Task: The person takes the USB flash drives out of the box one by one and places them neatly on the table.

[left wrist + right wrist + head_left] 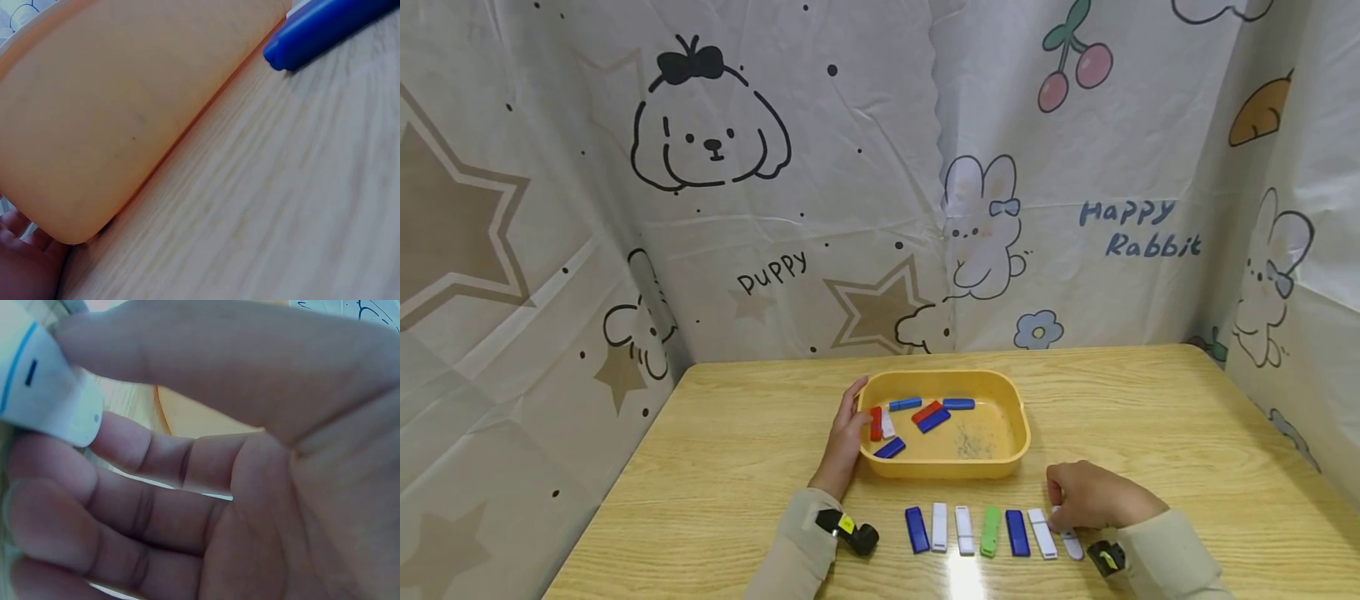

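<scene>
At the right end of a row of USB sticks, my right hand (1093, 496) pinches a white USB stick (1071, 543) between thumb and fingertips. In the right wrist view that white stick shows a blue line and a small black mark. My left hand (844, 433) grips the left side of a yellow plastic bin (943, 470), thumb over the rim and fingers along the outer wall. Inside the bin lie several sticks, among them a red one (876, 423), a white one (887, 425) and a dark blue one (890, 448).
Left of the held stick, the row has a white stick (1042, 533), a blue one (1018, 533), a green one (990, 532) and several more, side by side in front of the bin. Printed cloth (865, 208) hangs around the wooden table (737, 467).
</scene>
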A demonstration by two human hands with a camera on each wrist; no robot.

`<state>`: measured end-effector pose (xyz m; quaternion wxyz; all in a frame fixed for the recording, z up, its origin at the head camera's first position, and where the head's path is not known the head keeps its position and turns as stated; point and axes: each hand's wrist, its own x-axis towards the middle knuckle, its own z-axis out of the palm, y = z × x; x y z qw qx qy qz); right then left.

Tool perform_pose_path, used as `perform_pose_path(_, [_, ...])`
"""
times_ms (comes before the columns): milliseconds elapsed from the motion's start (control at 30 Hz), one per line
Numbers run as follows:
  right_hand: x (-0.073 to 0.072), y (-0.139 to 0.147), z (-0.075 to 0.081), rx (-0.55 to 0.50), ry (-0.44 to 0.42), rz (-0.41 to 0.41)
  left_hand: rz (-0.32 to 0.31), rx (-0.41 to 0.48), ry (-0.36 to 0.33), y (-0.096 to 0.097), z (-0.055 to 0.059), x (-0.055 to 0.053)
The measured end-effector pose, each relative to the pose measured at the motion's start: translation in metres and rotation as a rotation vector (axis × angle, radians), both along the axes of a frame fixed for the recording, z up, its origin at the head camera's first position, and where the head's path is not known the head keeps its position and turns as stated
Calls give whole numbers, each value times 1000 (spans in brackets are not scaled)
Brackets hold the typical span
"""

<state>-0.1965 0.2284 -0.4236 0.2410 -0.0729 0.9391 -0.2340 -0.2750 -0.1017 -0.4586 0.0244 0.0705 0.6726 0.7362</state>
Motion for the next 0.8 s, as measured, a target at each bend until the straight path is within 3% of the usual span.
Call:
perform_pose_path(267, [-1, 0, 0, 4, -2, 0, 20, -37, -16, 0, 0, 0])
perform_pose_path(533, [-1, 2, 1, 27, -13, -17, 39, -13, -23, -2, -27, -17])
perform_pose_path(800, [-2, 5, 5, 42, 53, -34, 49, 14, 32, 0, -32, -19])
